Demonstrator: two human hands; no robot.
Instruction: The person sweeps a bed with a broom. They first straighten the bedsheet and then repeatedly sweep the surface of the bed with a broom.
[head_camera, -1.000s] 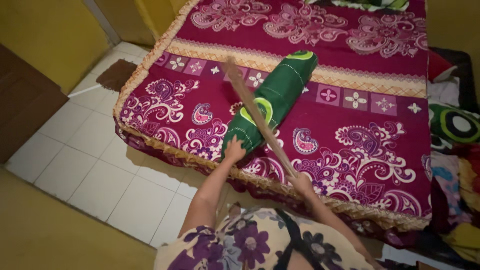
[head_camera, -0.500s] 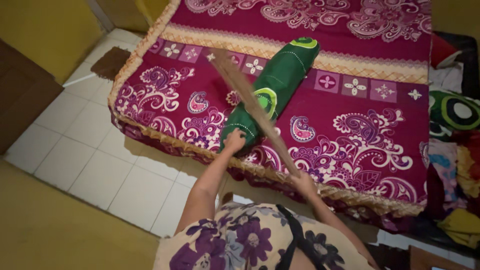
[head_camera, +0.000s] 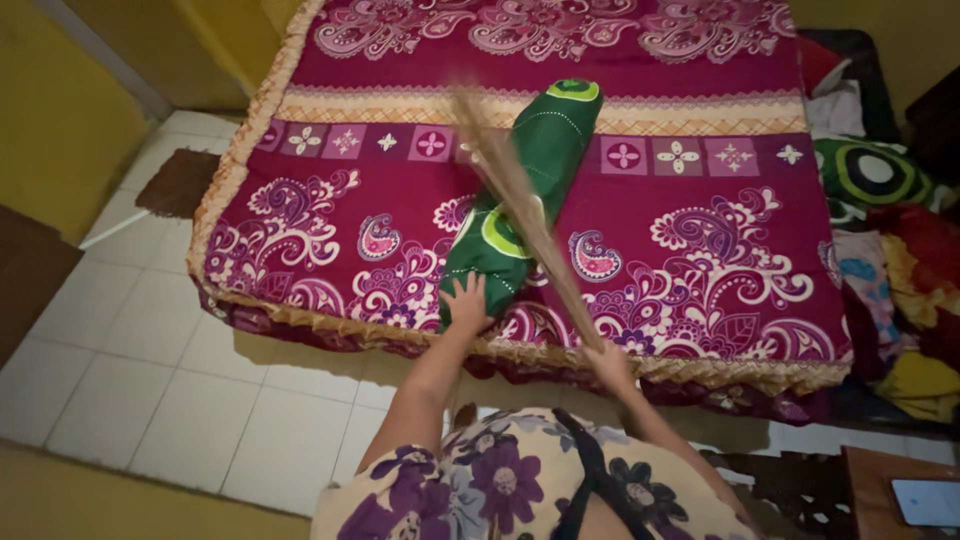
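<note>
Sweeping of the mattress (head_camera: 700, 240) looks to be the step in hand: the right hand (head_camera: 608, 362) has its fingers wrapped around the base of a stick broom (head_camera: 520, 210), whose blurred bristles slant up across the green bolster pillow (head_camera: 525, 195). That bolster lies lengthwise near the middle of the patterned maroon sheet, its lower end close to the mattress's near edge. The left hand (head_camera: 466, 303) rests there with fingers spread flat on the bolster's end, gripping nothing. As a judgement, the bolster wants holding steady or shifting aside so the broom can reach the sheet beneath. No containers show; loose clothes (head_camera: 890, 250) are heaped past the right edge.
</note>
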